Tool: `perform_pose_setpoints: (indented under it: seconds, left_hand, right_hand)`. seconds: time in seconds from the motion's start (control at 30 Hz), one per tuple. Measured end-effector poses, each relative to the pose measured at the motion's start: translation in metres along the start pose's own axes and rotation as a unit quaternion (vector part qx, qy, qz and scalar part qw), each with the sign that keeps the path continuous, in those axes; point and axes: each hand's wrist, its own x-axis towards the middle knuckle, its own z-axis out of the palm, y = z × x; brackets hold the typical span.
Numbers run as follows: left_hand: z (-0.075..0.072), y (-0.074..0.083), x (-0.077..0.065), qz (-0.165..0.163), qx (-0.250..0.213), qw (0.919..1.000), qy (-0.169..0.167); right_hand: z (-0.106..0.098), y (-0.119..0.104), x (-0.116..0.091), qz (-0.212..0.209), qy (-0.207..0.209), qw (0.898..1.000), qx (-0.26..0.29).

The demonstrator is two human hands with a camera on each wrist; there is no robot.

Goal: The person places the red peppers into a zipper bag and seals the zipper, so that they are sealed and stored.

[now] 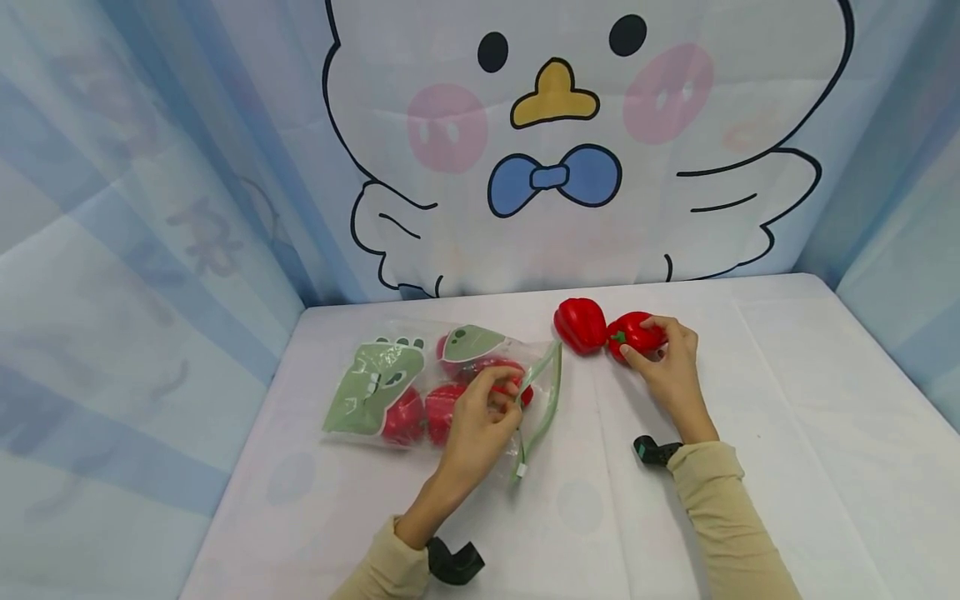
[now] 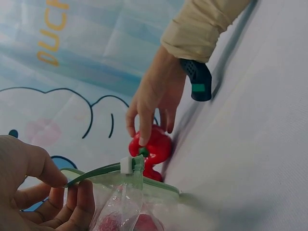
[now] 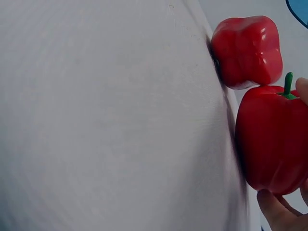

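Note:
My left hand (image 1: 476, 429) pinches the green zip edge of a clear plastic zip bag (image 1: 378, 387) printed with green dinosaurs. In the left wrist view the zip edge (image 2: 98, 171) runs between thumb and fingers, and a white slider (image 2: 126, 165) sits farther along it. Several red things, at least some of them bell peppers (image 1: 405, 415), lie inside the bag. To the right, my right hand (image 1: 675, 371) grips a red bell pepper (image 1: 636, 333) with a green stem, thumb and fingers at its two ends. Directly beside it is another red bell pepper (image 1: 580, 325), seen bottom-on in the right wrist view.
A white cloth covers the table (image 1: 787, 433). At its far edge hangs a curtain (image 1: 555, 242) with a cartoon duck, and blue curtains close in both sides. Black devices (image 1: 455, 562) are strapped at both wrists, near the tabletop.

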Motion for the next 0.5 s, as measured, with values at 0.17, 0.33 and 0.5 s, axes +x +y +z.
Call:
perform_pose_setpoints:
  seconds: [0.17,0.33,0.5]
  left_hand:
    - [-0.0002,0.0007,0.0004,-0.002,0.001,1.0000,-0.001]
    - [-0.0003,0.0015,0.0001,-0.003,0.002,1.0000,-0.001]
    - [-0.0001,0.0022,-0.0006,-0.004,-0.003,1.0000,0.000]
  right_hand:
    - [-0.0013,-0.0006,0.0006,0.011,-0.004,1.000,0.014]
    - [-0.0035,-0.0005,0.0003,0.015,-0.008,1.000,0.018]
    - [-0.0046,0.0003,0.0001,0.017,-0.010,1.000,0.016]
